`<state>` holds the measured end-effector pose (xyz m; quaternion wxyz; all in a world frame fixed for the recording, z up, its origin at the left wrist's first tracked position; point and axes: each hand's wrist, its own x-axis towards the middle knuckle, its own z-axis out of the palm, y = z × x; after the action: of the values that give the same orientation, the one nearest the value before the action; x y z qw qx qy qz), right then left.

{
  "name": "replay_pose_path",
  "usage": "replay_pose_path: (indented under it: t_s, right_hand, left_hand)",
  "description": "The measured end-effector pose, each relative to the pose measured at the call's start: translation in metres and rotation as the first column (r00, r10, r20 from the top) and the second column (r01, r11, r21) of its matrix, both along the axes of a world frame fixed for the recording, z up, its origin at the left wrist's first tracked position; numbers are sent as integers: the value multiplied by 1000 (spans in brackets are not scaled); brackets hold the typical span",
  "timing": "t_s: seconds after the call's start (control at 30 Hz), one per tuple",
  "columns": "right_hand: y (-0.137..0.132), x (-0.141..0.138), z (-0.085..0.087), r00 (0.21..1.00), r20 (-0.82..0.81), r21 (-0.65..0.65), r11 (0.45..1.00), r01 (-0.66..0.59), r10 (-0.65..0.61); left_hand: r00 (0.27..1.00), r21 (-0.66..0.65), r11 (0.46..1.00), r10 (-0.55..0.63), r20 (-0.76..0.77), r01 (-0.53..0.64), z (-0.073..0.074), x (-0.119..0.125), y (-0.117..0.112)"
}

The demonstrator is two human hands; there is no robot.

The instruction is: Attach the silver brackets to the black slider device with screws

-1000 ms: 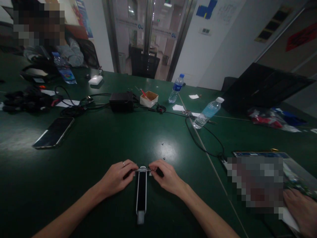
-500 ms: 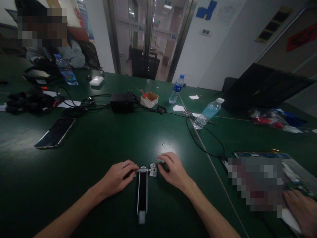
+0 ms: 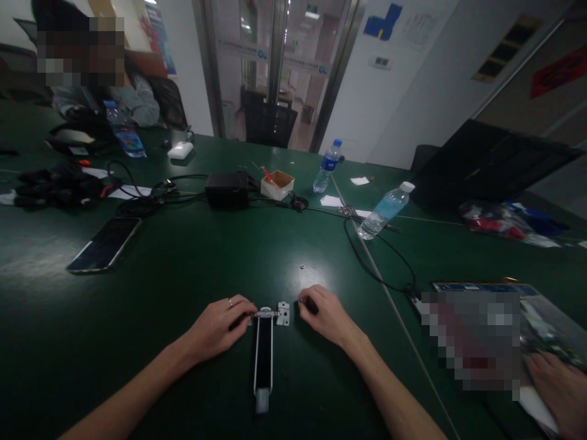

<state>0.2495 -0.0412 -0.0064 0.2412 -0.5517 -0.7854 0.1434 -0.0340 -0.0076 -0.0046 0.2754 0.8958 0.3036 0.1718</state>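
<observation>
A narrow black bar with silver edges (image 3: 263, 354) lies lengthwise on the dark green counter (image 3: 160, 293), near the person's near edge, with a small silver hinge plate (image 3: 283, 313) at its far end. The left hand (image 3: 215, 327) is clamped on the bar's metal crosspiece, just beside the plate. The right hand (image 3: 328, 315), apart from the plate, pinches a small dark piece (image 3: 312, 305) between its fingers. A tiny metal nut (image 3: 302, 266) sits farther out, and a smartphone (image 3: 104, 244) lies well left.
</observation>
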Motion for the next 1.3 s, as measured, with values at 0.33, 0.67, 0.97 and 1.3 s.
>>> replay_pose_path:
  t_s: [0.33,0.67,0.97,1.3]
  right_hand:
    - [-10,-30,-9,943,-292,70,987,-145,159]
    - [-9,-32,-9,932,-301,98,979,-181,202]
    - [-10,-31,-9,942,-286,65,984,-163,175]
    - [-10,-31,-7,957,-246,11,988,-154,152]
  left_hand:
    - [1000,-5,1000,11,-1,-11,0,2,-1]
    - [1000,-4,1000,12,-14,-12,4,2,0]
    - [1000,5,1000,11,-16,-11,0,1,0]
    - [1000,27,999,21,-11,-21,2,3,-1]
